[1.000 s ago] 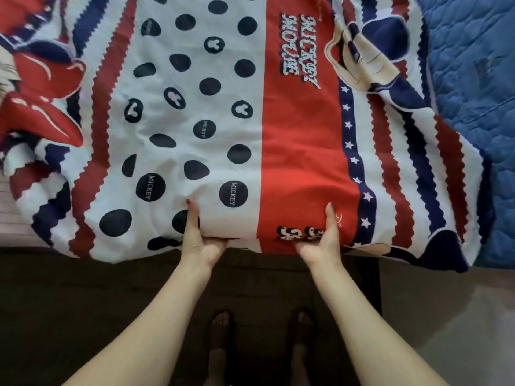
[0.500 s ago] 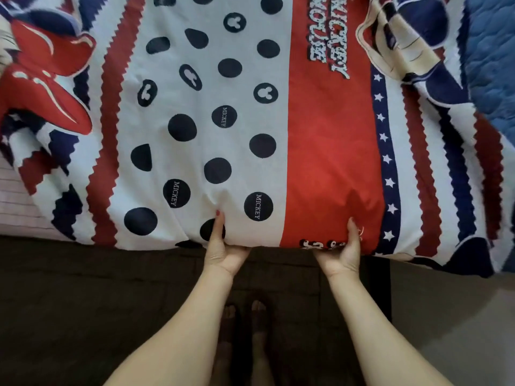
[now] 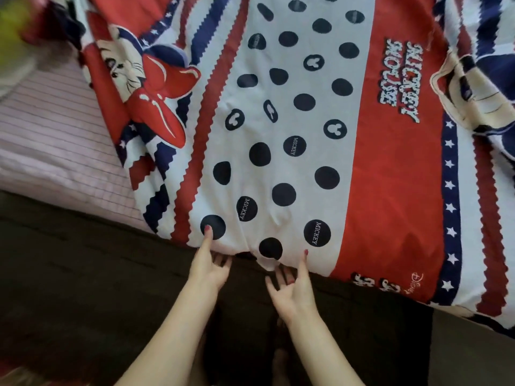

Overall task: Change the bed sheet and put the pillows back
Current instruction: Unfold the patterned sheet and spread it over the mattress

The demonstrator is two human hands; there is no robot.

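Note:
A red, white and navy Mickey Mouse bed sheet (image 3: 320, 135) lies spread over the bed, its near edge hanging at the front. My left hand (image 3: 209, 263) holds that edge, thumb lying on a navy dot and fingers curled just under the hem. A short way to the right is my right hand (image 3: 292, 285), palm up with its fingers spread below the hem. Only its thumb tip touches the cloth, and it holds nothing.
Bare pink striped mattress (image 3: 55, 140) shows to the left of the sheet. A dark brown bed side (image 3: 83, 274) runs below the hem, and my feet (image 3: 278, 363) stand against it. A blurred yellow-green object (image 3: 14, 18) sits at the top left. Grey floor (image 3: 473, 346) lies at the right.
Both hands have slid left along the sheet's near edge and come closer together. My right hand has let go of the hem and spread its fingers. The view has swung left.

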